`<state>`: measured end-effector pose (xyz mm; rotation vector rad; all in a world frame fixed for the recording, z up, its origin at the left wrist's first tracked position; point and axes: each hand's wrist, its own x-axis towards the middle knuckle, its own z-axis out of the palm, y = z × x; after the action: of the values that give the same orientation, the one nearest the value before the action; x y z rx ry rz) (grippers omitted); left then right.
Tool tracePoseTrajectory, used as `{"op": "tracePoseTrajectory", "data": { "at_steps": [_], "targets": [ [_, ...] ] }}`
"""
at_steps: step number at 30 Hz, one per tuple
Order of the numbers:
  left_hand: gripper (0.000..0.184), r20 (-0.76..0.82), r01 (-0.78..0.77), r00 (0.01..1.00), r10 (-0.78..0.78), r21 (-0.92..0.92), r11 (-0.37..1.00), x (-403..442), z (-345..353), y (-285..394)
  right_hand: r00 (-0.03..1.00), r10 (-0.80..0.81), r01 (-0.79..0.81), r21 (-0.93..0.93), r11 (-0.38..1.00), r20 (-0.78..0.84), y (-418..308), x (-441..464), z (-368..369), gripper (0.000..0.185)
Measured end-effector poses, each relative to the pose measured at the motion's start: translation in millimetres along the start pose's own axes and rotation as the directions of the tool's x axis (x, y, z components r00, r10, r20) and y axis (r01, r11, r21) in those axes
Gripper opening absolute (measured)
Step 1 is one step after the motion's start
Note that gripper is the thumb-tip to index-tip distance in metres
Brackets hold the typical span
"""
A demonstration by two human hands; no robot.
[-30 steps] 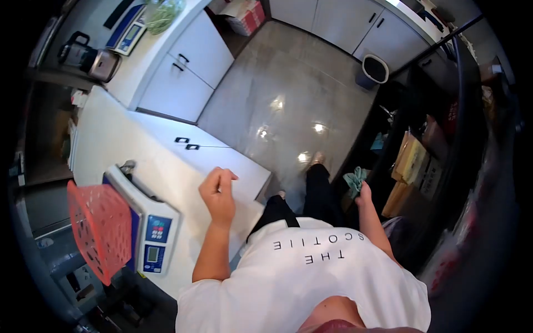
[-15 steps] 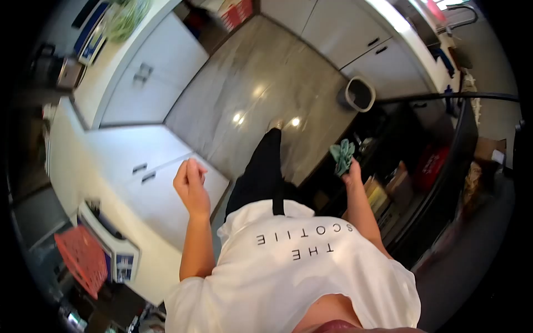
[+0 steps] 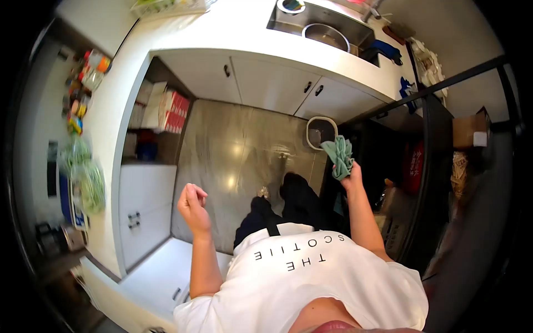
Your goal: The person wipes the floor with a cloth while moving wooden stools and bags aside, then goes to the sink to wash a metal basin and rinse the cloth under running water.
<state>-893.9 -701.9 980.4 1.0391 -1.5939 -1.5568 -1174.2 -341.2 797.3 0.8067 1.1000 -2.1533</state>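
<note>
My right hand (image 3: 352, 177) is closed around a crumpled green cloth (image 3: 338, 156), whose folds stick out beyond the fingers. It is out to the right, beside a dark shelf unit. My left hand (image 3: 194, 208) is raised in front of me on the left, over the floor. Its fingers are curled in, and nothing shows in them.
Ahead, a white counter (image 3: 239, 36) holds a steel sink with a metal basin (image 3: 327, 38) inside. A bin (image 3: 321, 133) stands on the floor by the cabinets. Leafy vegetables (image 3: 89, 183) and bottles (image 3: 94, 69) line the left counter. Black shelving (image 3: 438, 144) is on my right.
I have walked forward and turned, so the sink counter is now ahead and the bin is nearer. The cloth stays in my right hand; the left hand stays curled.
</note>
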Motion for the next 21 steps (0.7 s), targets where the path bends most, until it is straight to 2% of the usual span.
{"op": "tracePoseTrajectory", "data": {
  "at_steps": [2,3,8,10,11,12,15,18,20,21],
  "targets": [
    [0.042,0.069,-0.003,0.998,0.002,0.01,1.0,30.0,33.6,-1.4,0.996,-0.029,0.02,0.095,0.995,0.09,-27.6,15.5,22.2,0.036],
    [0.042,0.096,0.014,0.995,-0.015,0.008,1.0,43.5,49.9,-2.8,0.994,-0.068,0.057,0.129,0.99,0.085,-42.7,17.8,41.9,0.036],
    [0.042,0.151,0.02,0.988,-0.02,-0.001,1.0,109.6,148.3,2.3,0.964,-0.194,0.156,0.205,0.966,0.184,-136.5,95.2,96.3,0.039],
    [0.04,0.225,0.02,0.973,-0.049,0.127,0.992,132.5,186.5,6.3,0.939,-0.258,0.167,0.353,0.921,0.229,-176.8,128.7,125.1,0.04],
    [0.038,0.257,0.062,0.962,-0.09,0.116,0.991,143.1,203.7,10.8,0.927,-0.255,0.148,0.355,0.923,0.277,-197.8,144.1,136.5,0.036],
    [0.038,0.265,0.052,0.96,-0.088,0.137,0.989,153.4,219.1,18.0,0.937,-0.254,0.155,0.368,0.917,0.238,-216.0,152.8,157.3,0.038],
    [0.032,0.371,-0.166,0.928,0.038,0.321,0.932,181.7,269.7,44.5,0.918,-0.314,0.209,0.378,0.902,0.243,-263.1,183.9,193.9,0.043],
    [0.03,0.347,-0.237,0.933,0.095,0.395,0.888,212.8,301.7,60.7,0.912,-0.3,0.177,0.39,0.904,0.281,-302.4,219.1,216.5,0.043],
    [0.029,0.348,-0.22,0.934,0.079,0.387,0.896,233.1,315.2,60.5,0.911,-0.362,0.292,0.312,0.904,0.196,-320.8,253.4,221.1,0.041],
    [0.029,0.362,-0.227,0.929,0.073,0.402,0.887,242.9,323.1,62.4,0.931,-0.339,0.292,0.286,0.913,0.132,-329.7,266.8,223.7,0.04]
  ]
}}
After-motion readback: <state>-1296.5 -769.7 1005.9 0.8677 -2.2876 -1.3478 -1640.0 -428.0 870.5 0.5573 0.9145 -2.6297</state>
